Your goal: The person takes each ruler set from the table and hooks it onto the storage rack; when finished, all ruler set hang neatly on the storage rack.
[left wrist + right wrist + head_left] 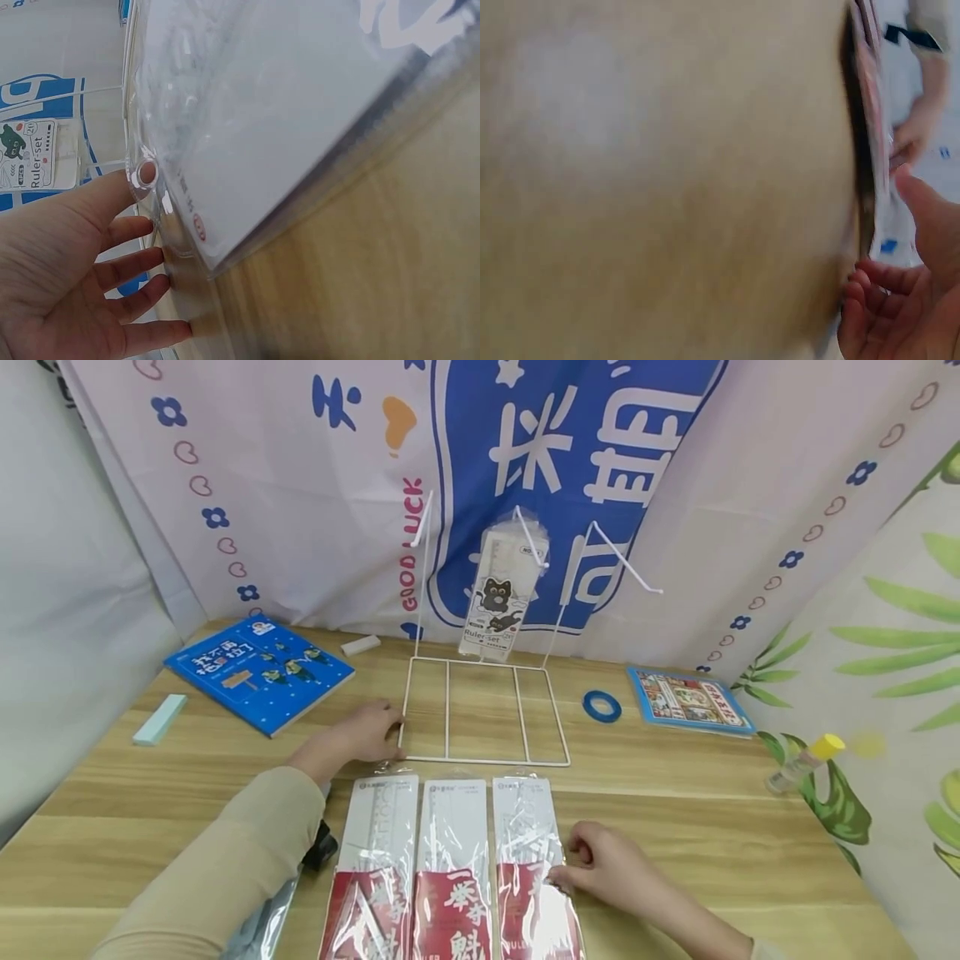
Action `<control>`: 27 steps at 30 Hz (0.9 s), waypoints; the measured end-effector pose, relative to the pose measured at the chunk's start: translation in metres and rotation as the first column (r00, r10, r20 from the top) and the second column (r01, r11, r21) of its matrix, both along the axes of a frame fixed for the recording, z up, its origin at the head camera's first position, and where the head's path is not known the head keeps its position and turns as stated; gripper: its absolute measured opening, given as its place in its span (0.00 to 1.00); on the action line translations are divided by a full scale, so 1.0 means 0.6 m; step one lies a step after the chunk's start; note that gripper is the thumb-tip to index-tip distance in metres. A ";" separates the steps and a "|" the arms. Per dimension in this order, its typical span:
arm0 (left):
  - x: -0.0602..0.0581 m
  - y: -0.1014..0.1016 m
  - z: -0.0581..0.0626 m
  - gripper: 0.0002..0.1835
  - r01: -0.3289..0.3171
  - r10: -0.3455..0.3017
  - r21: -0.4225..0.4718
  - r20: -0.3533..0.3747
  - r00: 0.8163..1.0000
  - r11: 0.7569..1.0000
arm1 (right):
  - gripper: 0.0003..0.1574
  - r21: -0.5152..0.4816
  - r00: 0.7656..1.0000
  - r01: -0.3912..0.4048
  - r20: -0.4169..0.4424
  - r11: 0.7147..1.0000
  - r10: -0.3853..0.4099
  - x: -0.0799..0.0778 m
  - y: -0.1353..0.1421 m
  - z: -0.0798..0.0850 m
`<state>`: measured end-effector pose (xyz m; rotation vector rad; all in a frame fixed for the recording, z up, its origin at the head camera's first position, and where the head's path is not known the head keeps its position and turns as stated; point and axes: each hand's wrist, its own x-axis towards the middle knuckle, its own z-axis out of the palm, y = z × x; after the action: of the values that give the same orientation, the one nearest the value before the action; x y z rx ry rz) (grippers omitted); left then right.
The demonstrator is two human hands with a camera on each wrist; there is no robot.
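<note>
Three ruler packs in clear sleeves lie side by side on the table: a left pack [371,860], a middle pack [452,868] and a right pack [534,868], each white above and red below. Beyond them stands a white wire rack [487,760] with three hooks. A ruler-set pack with black cats [495,593] hangs from its middle hook. My left hand [367,732] is at the rack's front left corner, fingers spread; in the left wrist view its thumb overlaps a sleeve's hanging hole [146,173]. My right hand [611,868] is at the right pack's edge, thumb and fingers apart.
A blue book [258,672], a white eraser-like block [361,645] and a pale green bar [160,720] lie at the left. To the right are a blue tape roll [602,706], a comic-covered booklet [690,700] and a yellow-capped glue stick [806,764]. A printed curtain [300,527] hangs behind.
</note>
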<state>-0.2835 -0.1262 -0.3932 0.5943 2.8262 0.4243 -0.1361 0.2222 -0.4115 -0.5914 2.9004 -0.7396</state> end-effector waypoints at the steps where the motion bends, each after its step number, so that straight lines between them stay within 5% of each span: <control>1: 0.000 0.000 0.001 0.32 0.003 -0.003 0.000 -0.004 1.000 1.000 | 0.29 0.040 1.000 0.008 -0.011 0.999 -0.008 0.001 -0.006 -0.001; 9: 0.003 -0.002 0.001 0.31 0.001 -0.001 -0.006 -0.005 1.000 1.000 | 0.52 0.257 0.997 0.053 -0.064 0.965 -0.038 0.002 -0.026 -0.002; 27: -0.002 -0.001 0.000 0.32 -0.005 0.005 -0.005 0.008 1.000 1.000 | 0.47 -0.069 0.982 0.104 0.165 0.992 -0.091 -0.013 0.024 0.009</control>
<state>-0.2845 -0.1270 -0.3931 0.5838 2.8204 0.4195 -0.1437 0.2365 -0.4061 -0.3780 2.7775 -0.8731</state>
